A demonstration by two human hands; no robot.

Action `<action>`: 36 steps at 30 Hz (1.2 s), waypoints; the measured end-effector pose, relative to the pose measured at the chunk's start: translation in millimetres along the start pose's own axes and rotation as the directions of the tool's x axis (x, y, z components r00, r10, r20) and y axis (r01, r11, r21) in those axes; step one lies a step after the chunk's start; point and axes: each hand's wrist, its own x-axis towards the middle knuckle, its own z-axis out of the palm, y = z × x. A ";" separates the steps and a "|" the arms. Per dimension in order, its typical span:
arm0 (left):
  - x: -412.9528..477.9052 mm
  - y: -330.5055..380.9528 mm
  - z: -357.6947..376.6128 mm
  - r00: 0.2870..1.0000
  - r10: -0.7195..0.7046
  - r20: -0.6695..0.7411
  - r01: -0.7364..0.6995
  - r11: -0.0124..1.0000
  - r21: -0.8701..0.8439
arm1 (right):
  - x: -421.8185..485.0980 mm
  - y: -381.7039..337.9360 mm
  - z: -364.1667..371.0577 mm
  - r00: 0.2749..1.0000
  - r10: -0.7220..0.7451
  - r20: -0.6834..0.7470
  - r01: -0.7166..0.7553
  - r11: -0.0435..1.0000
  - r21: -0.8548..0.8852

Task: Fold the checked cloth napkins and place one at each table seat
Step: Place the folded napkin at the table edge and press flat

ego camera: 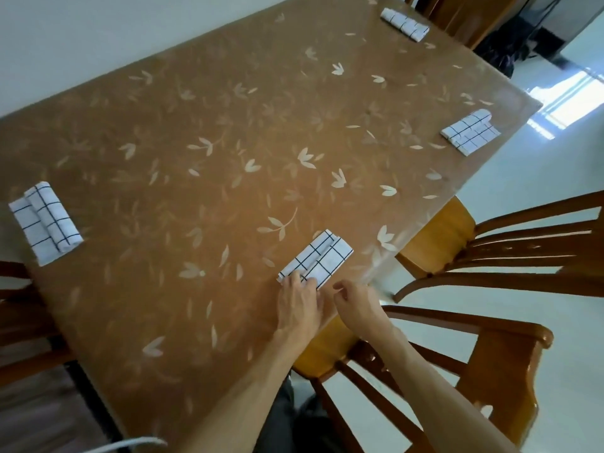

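The folded checked napkin (322, 259) lies on the table (212, 125), close to its long right edge near the corner closest to the camera. It is folded lengthwise with a narrow fold running along its middle. The left hand (300, 305) rests on the napkin's near end with its fingers laid flat and straight, covering that end. The right hand (358, 304) is over the table's right edge, just beside the napkin and not touching it. Its fingers are loosely curled and no cloth shows between them.

Three more folded napkins sit on the table:
- One (45, 220) is at its left end.
- One (470, 131) is farther along its right edge.
- One (404, 23) is at its far end, small and blurred.

The table's leaf-patterned brown cover looks glossy, and glare washes out its right rim.

A wooden chair (490, 354) stands at the table's right edge under the forearms, with its seat partly hidden by them. A second chair (523, 243) stands beyond it. Another chair (19, 322) at the table's left end is cut off by the frame. Dark objects (510, 50) past the table's far right corner are too dim to identify.
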 end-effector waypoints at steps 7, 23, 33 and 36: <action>19.9 7.8 15.4 0.987 -0.144 0.070 0.160 0.878 -0.452 | 54.3 -1.1 7.1 0.991 0.129 -0.020 -0.127 0.989 0.077; 62.0 -13.1 -26.3 0.967 -0.245 0.066 0.243 0.819 -0.519 | 114.8 35.8 -49.6 0.814 -0.531 0.234 0.561 0.824 -0.084; 51.8 -20.5 -2.2 0.912 -0.409 -0.024 0.335 0.777 -0.533 | 147.0 43.6 -63.7 0.781 -0.533 0.325 0.595 0.794 -0.126; 46.7 -22.9 6.1 0.901 -0.425 -0.082 0.342 0.816 -0.465 | 156.0 45.0 -55.2 0.789 -0.562 0.247 0.604 0.784 -0.145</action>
